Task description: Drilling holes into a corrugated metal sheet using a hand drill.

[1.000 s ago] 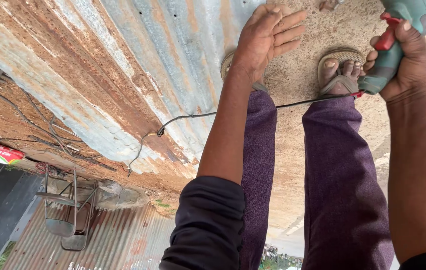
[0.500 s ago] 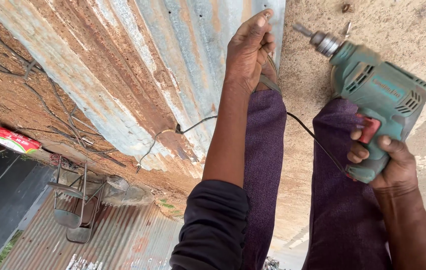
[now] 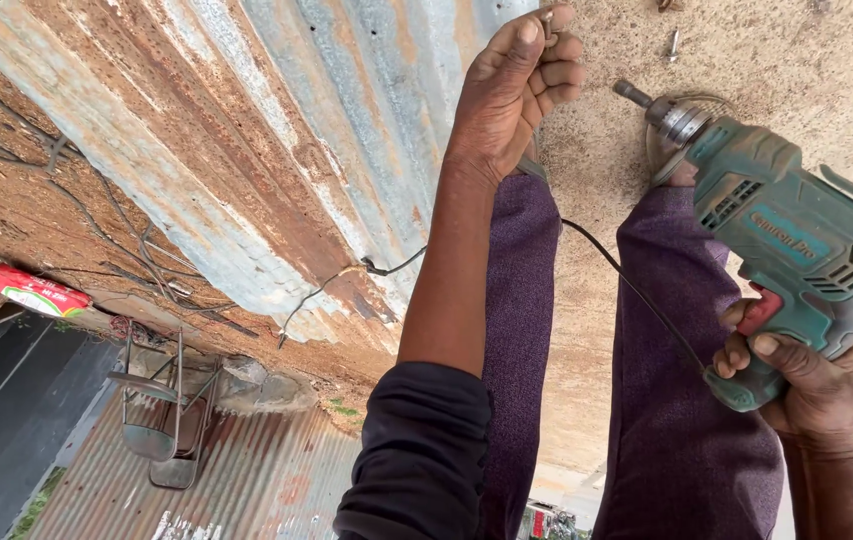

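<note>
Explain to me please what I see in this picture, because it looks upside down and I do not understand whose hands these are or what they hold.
There is no machine here. One camera sits on a person's head and looks down, so the ground appears at the top and the person's own arms reach in from below.

The left hand is at the edge of a rusty corrugated metal sheet lying on the ground, with the fingers pinched together around something small; I cannot tell what. The right hand grips a green electric drill with a red trigger, its bit pointing towards the sheet. A black cord runs from the drill across the purple trousers.

A small screw lies on the sandy ground. At lower left stands a metal chair.
</note>
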